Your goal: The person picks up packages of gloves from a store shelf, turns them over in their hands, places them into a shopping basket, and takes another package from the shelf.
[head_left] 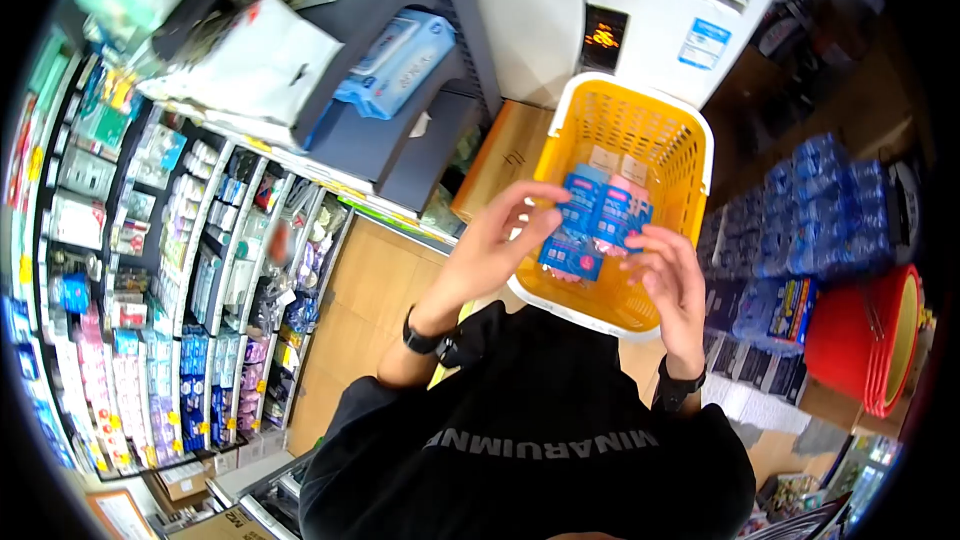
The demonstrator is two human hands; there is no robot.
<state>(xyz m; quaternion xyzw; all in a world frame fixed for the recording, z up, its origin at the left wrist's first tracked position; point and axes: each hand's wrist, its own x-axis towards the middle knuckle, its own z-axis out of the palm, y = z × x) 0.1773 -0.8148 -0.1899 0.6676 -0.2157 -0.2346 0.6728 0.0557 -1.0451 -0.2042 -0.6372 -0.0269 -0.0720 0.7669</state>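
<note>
A yellow basket with a white rim stands in front of me. Inside or just above it are several small packets with blue labels, among them a blue packet and a blue-and-pink packet. My left hand has its thumb and forefinger closed at the left edge of the blue packet. My right hand has curled fingers at the lower right corner of the blue-and-pink packet. Below these lies another blue-labelled packet. Two pale beige packets show farther back.
A white appliance with a lit display stands behind the basket, beside a cardboard box. Grey shelves at left hold a wipes pack; stocked racks run farther left. Wrapped bottles and red buckets stand right.
</note>
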